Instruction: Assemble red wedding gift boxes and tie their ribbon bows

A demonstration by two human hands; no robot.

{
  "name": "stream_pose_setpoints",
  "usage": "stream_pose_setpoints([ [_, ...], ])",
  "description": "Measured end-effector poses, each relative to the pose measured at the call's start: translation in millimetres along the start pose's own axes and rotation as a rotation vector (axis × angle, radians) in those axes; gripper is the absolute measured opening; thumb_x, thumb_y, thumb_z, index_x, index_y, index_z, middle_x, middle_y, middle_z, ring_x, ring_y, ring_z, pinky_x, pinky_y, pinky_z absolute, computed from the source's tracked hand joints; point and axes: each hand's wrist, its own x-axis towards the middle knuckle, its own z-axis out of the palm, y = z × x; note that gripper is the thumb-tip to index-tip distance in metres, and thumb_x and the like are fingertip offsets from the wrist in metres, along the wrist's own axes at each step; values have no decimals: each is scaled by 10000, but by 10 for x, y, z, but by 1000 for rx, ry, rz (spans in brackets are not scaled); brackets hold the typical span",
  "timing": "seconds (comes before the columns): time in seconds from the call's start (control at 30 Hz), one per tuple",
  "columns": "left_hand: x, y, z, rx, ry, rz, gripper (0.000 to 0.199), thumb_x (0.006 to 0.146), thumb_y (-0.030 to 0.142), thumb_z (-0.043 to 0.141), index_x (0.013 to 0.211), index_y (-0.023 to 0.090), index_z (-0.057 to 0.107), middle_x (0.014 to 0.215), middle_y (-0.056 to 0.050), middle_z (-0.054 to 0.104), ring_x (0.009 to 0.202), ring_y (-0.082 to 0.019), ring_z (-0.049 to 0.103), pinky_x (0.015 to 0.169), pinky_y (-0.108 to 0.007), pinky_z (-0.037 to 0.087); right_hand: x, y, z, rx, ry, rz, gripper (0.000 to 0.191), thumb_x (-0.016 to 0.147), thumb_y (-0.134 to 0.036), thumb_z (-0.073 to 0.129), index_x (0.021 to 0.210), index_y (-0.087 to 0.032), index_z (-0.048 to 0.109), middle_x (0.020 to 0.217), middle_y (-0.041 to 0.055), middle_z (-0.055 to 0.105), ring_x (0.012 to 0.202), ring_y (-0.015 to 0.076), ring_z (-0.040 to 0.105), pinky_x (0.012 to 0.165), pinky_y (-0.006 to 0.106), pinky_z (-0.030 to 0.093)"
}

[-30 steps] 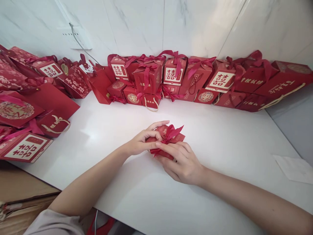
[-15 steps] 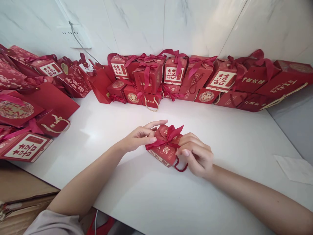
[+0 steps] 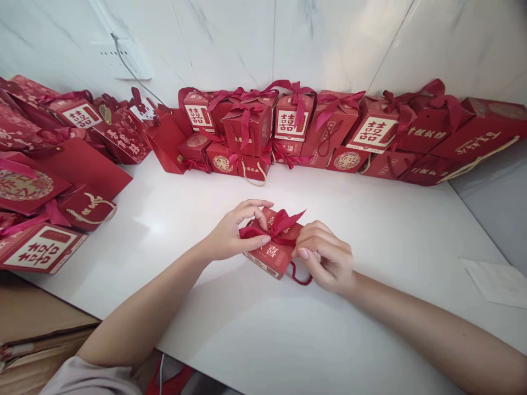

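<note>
A small red gift box (image 3: 274, 257) with pale lettering lies on the white table, a red ribbon (image 3: 284, 222) tied in a bow across its top. My left hand (image 3: 236, 230) is at the box's left side, its thumb and a bent finger closed about the ribbon beside the knot; its upper finger stretches past the box's far edge. My right hand (image 3: 327, 255) pinches the ribbon at the right side, fingers curled, and hides the tail's end. Below that hand a dark red cord handle (image 3: 301, 278) loops out from the box onto the table.
Red gift boxes with bows (image 3: 294, 118) stand stacked along the marble wall. More red boxes and bags (image 3: 45, 247) crowd the left side. A white sheet (image 3: 496, 282) lies at the right; cardboard (image 3: 33, 312) is below the table's left edge. A grey cable (image 3: 132, 68) hangs from the socket.
My left hand has shifted from the ribbon's left part to beside the knot, its finger bending down there. My right hand keeps its pinch. The view has moved slightly.
</note>
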Motion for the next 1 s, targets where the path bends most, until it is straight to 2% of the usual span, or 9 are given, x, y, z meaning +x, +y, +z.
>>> stream_pose_setpoints([
  [0.13, -4, -9, -35, 146, 147, 10, 68, 831, 265, 658, 828, 207, 693, 1349, -82, 535, 1260, -268, 499, 1067, -423, 400, -12, -14, 29, 16, -31, -18, 197, 902, -95, 547, 985, -215, 678, 875, 74, 729, 816, 230, 669, 723, 415, 555],
  [0.23, -12, -17, -30, 159, 150, 65, 72, 838, 258, 652, 857, 216, 707, 1355, -71, 538, 1290, -268, 472, 1117, -430, 354, -26, -31, 48, 7, -88, -101, 219, 897, -94, 567, 1061, -193, 673, 988, 104, 739, 925, 240, 689, 826, 440, 567],
  [0.4, -22, -3, 68, 146, 160, 43, 99, 806, 295, 702, 833, 201, 692, 1327, -90, 545, 1262, -276, 497, 1096, -417, 385, -55, -16, 2, -67, -118, -260, 161, 927, -230, 534, 1050, -247, 637, 848, 31, 721, 722, 196, 663, 825, 444, 526],
  [0.47, -24, -6, 92, 132, 161, 25, 88, 819, 286, 686, 831, 199, 693, 1326, -92, 541, 1248, -271, 507, 1070, -408, 410, -44, 31, -25, -111, 15, -138, 172, 943, -280, 506, 1075, -253, 611, 892, 45, 682, 787, 210, 642, 833, 440, 495],
  [0.57, -20, -25, 88, 119, 148, 28, 68, 826, 263, 673, 838, 198, 690, 1332, -92, 532, 1245, -263, 511, 1073, -409, 406, 1, 146, -37, -81, 228, 300, 237, 962, -356, 500, 1164, -241, 547, 1132, 98, 598, 1067, 252, 571, 930, 440, 445],
  [0.63, -15, -37, 73, 122, 134, 47, 47, 829, 232, 659, 844, 195, 684, 1332, -90, 531, 1246, -254, 513, 1087, -411, 394, 34, 216, -31, 3, 184, 546, 270, 982, -426, 466, 1142, -226, 550, 1164, 97, 583, 1108, 248, 544, 963, 425, 420],
  [0.73, -12, -37, 60, 136, 126, 51, 40, 833, 207, 642, 850, 195, 677, 1337, -85, 526, 1254, -244, 508, 1089, -408, 396, 67, 242, -17, 109, 22, 688, 304, 984, -479, 455, 914, -211, 581, 920, 45, 618, 905, 210, 576, 856, 366, 447],
  [0.87, -17, -22, 71, 134, 110, 26, 43, 840, 230, 640, 833, 198, 668, 1340, -77, 525, 1264, -235, 497, 1069, -392, 415, 79, 156, -11, 73, 65, 619, 221, 917, -371, 626, 779, -218, 546, 744, -12, 562, 713, 161, 535, 701, 303, 454],
  [1.0, -20, -19, 86, 140, 119, 17, 40, 833, 235, 648, 819, 203, 669, 1339, -68, 530, 1275, -231, 488, 1072, -385, 416, 92, 35, -25, 21, 122, 377, 133, 870, -220, 699, 812, -223, 580, 785, 4, 630, 743, 172, 598, 708, 329, 483],
])
